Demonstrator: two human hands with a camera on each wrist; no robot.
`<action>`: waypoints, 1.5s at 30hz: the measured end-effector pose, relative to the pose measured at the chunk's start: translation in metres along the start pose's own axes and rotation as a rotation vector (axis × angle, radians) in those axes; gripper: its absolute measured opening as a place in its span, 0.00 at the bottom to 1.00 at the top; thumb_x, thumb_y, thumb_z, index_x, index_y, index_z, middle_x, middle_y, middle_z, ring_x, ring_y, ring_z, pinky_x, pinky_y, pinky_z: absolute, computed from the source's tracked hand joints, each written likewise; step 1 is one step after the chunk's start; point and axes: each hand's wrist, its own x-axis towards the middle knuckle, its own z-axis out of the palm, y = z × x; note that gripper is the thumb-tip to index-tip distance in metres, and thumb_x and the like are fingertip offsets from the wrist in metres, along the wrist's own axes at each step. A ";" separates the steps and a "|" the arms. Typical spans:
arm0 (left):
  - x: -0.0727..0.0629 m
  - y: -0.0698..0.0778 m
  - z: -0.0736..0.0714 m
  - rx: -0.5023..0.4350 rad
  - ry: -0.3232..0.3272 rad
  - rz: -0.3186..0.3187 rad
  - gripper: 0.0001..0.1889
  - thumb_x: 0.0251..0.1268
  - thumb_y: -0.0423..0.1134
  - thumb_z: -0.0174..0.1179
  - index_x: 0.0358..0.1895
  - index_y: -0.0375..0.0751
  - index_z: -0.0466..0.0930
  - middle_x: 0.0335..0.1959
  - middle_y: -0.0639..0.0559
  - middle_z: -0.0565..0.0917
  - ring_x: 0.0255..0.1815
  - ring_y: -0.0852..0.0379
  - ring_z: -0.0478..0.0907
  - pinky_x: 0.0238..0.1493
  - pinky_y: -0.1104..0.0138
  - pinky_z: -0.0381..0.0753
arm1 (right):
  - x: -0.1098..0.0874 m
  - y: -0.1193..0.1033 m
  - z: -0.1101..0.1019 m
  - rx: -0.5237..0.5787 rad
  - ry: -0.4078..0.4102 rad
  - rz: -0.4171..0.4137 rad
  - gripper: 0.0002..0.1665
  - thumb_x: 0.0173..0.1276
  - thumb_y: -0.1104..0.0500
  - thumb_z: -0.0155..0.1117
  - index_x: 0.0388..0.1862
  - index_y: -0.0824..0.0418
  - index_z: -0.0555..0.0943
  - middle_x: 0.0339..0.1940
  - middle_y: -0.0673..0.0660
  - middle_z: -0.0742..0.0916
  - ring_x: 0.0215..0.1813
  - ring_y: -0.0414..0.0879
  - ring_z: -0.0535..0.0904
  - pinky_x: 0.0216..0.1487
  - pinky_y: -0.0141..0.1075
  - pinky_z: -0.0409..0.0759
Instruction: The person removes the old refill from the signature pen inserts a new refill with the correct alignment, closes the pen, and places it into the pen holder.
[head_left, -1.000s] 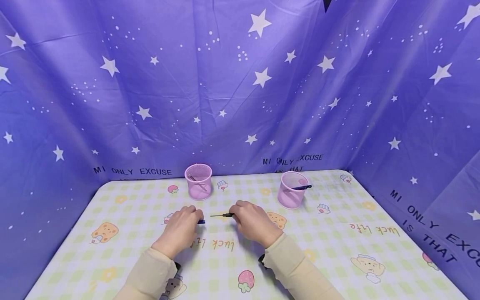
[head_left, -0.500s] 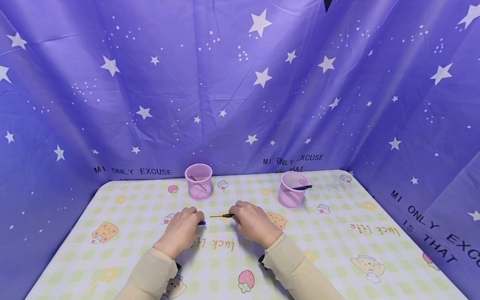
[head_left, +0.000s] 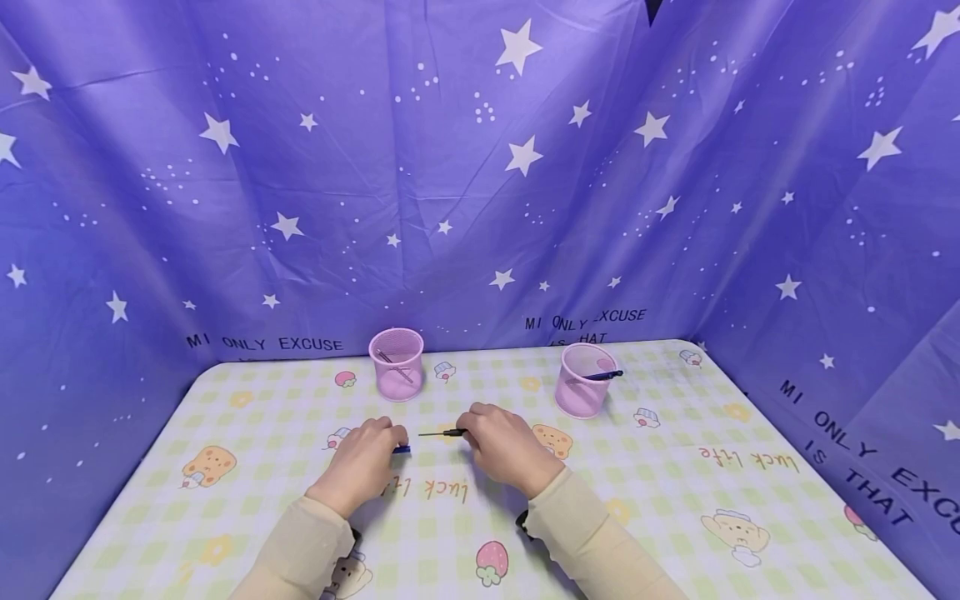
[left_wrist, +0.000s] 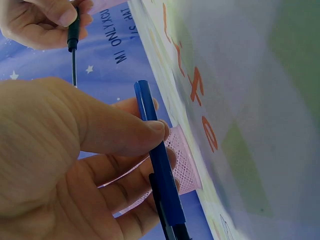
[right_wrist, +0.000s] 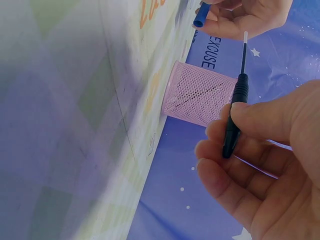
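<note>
In the left wrist view, my left hand (left_wrist: 105, 145) pinches a blue pen barrel (left_wrist: 159, 155) with a dark clip between thumb and fingers. My right hand (right_wrist: 270, 150) pinches the dark grip section (right_wrist: 236, 115) of a pen, seen in the right wrist view. A thin refill (right_wrist: 244, 57) with a pale end sticks out of that section. Seen from the head, the two pen parts point toward each other above the table, with a gap between the refill and the barrel's open end. The grip section's writing point is turned into my right palm.
Behind my hands stand two pink mesh pen holders. Thin dark sticks are in the left holder (head_left: 400, 383). A dark blue pen (head_left: 604, 375) leans out over the rim of the right holder (head_left: 579, 400). A checked cloth (head_left: 420, 542) covers the table, and a purple star curtain (head_left: 450, 167) surrounds it.
My left hand, with the pen barrel, has sunk very slightly toward me. My right hand has stayed almost still. The gap between the pen parts remains.
</note>
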 end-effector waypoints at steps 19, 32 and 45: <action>0.000 -0.002 -0.005 -0.062 -0.024 -0.009 0.19 0.34 0.18 0.64 0.35 0.41 0.84 0.28 0.52 0.76 0.31 0.52 0.76 0.36 0.57 0.77 | 0.000 -0.003 -0.003 0.000 -0.010 0.008 0.07 0.62 0.65 0.63 0.37 0.55 0.83 0.30 0.47 0.80 0.36 0.44 0.80 0.37 0.39 0.80; 0.002 -0.003 -0.008 -0.135 -0.024 -0.053 0.19 0.37 0.14 0.58 0.31 0.40 0.83 0.28 0.52 0.77 0.31 0.55 0.75 0.39 0.58 0.78 | 0.001 -0.001 -0.005 0.003 -0.002 0.003 0.09 0.61 0.66 0.63 0.39 0.56 0.84 0.31 0.48 0.81 0.37 0.44 0.80 0.38 0.38 0.80; 0.009 -0.009 -0.004 -0.209 -0.101 -0.043 0.19 0.36 0.14 0.56 0.28 0.43 0.81 0.26 0.55 0.75 0.29 0.58 0.71 0.39 0.60 0.75 | 0.001 0.000 -0.005 0.003 -0.009 0.010 0.09 0.61 0.65 0.64 0.39 0.56 0.84 0.31 0.48 0.81 0.37 0.43 0.80 0.39 0.38 0.80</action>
